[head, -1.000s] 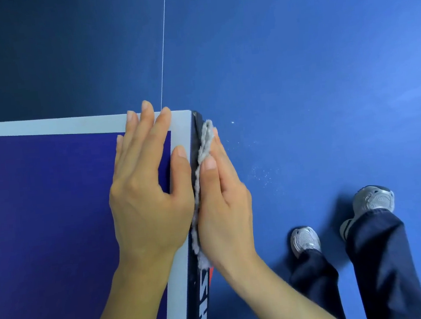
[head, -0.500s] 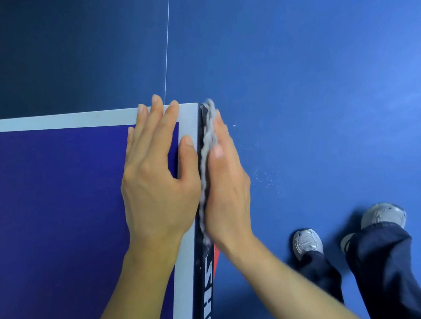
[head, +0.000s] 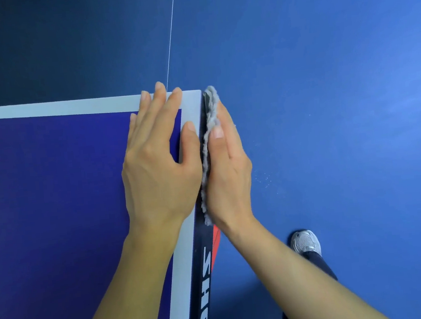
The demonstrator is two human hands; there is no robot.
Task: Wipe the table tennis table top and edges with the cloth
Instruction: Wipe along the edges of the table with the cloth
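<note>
At the far corner [head: 196,93]: side edge nearly done

My right hand [head: 227,173], fingers straight, presses the cloth [head: 210,113] against the dark side edge [head: 202,275] of the surface [head: 42,214], right up at the corner. My left hand [head: 159,169] lies flat on top. Whether the top and other edges are wiped, I cannot tell.

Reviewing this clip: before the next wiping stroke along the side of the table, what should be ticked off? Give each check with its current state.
1. The cloth sits between the right hand and the black side edge: ok.
2. Right hand's fingers are straight, pressing the cloth against that edge: ok.
3. The left hand lies flat on the table top, bracing beside the edge: ok.
4. The cloth's far end is level with the table corner, so no edge is left ahead: ok.
5. Edge nearer the person is already clean: cannot tell.
</note>
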